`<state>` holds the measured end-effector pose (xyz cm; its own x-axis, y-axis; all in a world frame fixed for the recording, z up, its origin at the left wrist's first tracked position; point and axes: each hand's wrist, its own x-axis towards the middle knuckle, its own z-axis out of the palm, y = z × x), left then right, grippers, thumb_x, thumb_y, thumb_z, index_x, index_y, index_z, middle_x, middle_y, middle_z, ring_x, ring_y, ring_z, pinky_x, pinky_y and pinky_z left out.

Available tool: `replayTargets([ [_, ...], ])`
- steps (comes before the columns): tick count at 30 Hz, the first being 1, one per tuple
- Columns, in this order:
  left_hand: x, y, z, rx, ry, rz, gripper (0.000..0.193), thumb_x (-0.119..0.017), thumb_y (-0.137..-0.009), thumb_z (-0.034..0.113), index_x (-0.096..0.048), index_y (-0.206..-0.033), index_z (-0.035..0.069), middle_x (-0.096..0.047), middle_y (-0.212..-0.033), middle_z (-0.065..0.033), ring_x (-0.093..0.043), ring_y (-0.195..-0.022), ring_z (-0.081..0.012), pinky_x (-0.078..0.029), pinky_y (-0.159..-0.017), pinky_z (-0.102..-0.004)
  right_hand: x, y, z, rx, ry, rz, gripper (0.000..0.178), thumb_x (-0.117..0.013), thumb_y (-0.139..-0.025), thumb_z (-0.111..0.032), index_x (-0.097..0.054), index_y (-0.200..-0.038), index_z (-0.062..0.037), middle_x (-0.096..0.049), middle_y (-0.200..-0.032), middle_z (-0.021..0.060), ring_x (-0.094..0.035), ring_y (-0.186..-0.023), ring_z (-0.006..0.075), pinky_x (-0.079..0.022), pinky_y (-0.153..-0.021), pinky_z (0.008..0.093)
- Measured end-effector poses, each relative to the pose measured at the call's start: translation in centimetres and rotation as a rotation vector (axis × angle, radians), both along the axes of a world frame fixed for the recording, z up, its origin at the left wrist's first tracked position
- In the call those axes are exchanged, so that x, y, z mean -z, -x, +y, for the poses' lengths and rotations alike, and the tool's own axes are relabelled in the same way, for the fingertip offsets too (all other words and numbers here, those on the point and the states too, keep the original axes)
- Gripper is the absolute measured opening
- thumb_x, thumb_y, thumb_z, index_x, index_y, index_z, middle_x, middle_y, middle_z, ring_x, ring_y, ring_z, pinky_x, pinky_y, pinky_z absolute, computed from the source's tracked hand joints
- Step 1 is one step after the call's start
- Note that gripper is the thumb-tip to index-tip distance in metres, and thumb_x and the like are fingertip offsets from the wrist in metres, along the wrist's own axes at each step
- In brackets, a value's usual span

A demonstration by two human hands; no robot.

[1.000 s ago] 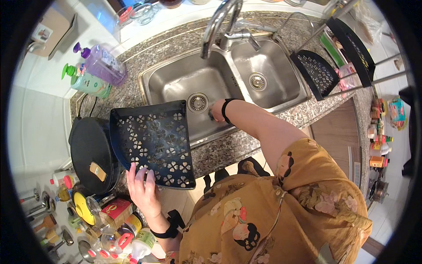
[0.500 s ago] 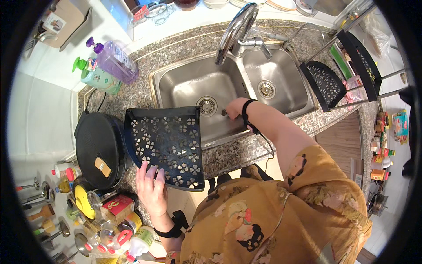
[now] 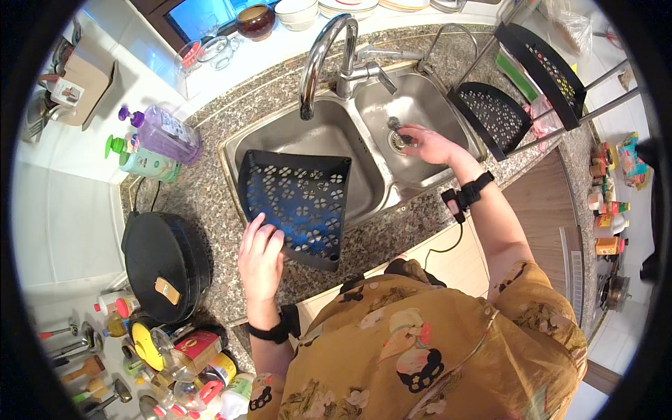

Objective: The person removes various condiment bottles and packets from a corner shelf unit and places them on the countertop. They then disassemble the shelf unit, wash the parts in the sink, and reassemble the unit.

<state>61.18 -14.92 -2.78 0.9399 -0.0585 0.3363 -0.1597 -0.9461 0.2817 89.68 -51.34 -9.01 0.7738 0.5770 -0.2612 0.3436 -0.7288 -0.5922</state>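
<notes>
My left hand [image 3: 262, 255] grips the near left edge of a black plastic corner shelf [image 3: 297, 206] with clover-shaped cut-outs. The shelf is held tilted over the large left basin [image 3: 329, 133] and its front rim, looking wet. My right hand [image 3: 427, 145] is above the small right basin [image 3: 451, 133], fingers stretched out and apart. Just beyond its fingertips is a small dark grey clump [image 3: 393, 123], perhaps a wire scourer, near the drain; whether the fingertips touch it is hard to see.
A chrome tap [image 3: 329, 56] arches over the left basin. Two pump bottles, purple [image 3: 168, 133] and green [image 3: 147, 162], stand at the left. Below them lies a round black appliance [image 3: 164, 255]. A rack [image 3: 493, 119] with similar black shelves stands at the right.
My right hand has gone from the left basin to the right one and its fingers have spread. My left hand has brought the shelf right, further over the sink.
</notes>
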Motion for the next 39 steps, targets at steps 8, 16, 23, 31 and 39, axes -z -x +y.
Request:
replayTargets([
  [8,2.0,-6.7,0.0,0.091,-0.146,0.197,0.038,-0.082,-0.060,0.007,-0.059,-0.090,0.009,-0.060,-0.091,-0.0068,-0.061,-0.096,-0.0281,-0.055,-0.081,-0.0383,-0.2,6.3,-2.5,-0.044,0.125,0.086,0.055,-0.067,-0.091,-0.036,-0.056,-0.140,-0.0126,-0.043,-0.153,0.0197,-0.047,-0.137,0.0367,-0.039,-0.114,0.0410],
  [16,6.2,-11.7,3.4,0.374,-0.356,0.223,0.035,-0.075,-0.061,0.004,-0.061,-0.093,0.009,-0.061,-0.094,-0.0079,-0.059,-0.100,-0.0285,-0.053,-0.089,-0.0388,-2.1,10.8,-6.7,0.002,0.126,0.051,0.049,-0.064,-0.092,-0.034,-0.060,-0.136,-0.0137,-0.057,-0.141,0.0153,-0.055,-0.128,0.0352,-0.043,-0.109,0.0420],
  [23,10.1,-13.0,3.4,0.311,-0.305,0.274,0.047,-0.077,-0.063,-0.004,-0.060,-0.106,0.005,-0.059,-0.120,-0.0172,-0.051,-0.129,-0.0354,-0.049,-0.101,-0.0423,-1.7,13.2,-8.9,0.060,0.105,0.006,0.043,-0.066,-0.091,-0.031,-0.062,-0.130,-0.0140,-0.060,-0.135,0.0154,-0.057,-0.124,0.0362,-0.047,-0.104,0.0443],
  [31,9.6,-11.7,3.3,0.259,-0.380,0.499,0.046,-0.073,-0.078,0.004,-0.065,-0.123,0.011,-0.060,-0.129,-0.0141,-0.048,-0.134,-0.0358,-0.044,-0.108,-0.0440,-4.0,13.7,-14.0,0.215,-0.019,-0.206,0.038,-0.066,-0.091,-0.029,-0.066,-0.125,-0.0121,-0.067,-0.121,0.0145,-0.064,-0.110,0.0356,-0.051,-0.095,0.0450],
  [39,1.1,-12.0,-9.0,0.302,0.040,0.492,0.041,-0.075,-0.086,0.017,-0.064,-0.124,0.009,-0.068,-0.112,-0.0155,-0.065,-0.097,-0.0375,-0.053,-0.083,-0.0446,-11.9,11.8,-20.1,0.669,-0.443,-0.623,0.020,-0.064,-0.096,-0.022,-0.070,-0.101,-0.0042,-0.068,-0.093,0.0137,-0.067,-0.087,0.0317,-0.053,-0.076,0.0393],
])
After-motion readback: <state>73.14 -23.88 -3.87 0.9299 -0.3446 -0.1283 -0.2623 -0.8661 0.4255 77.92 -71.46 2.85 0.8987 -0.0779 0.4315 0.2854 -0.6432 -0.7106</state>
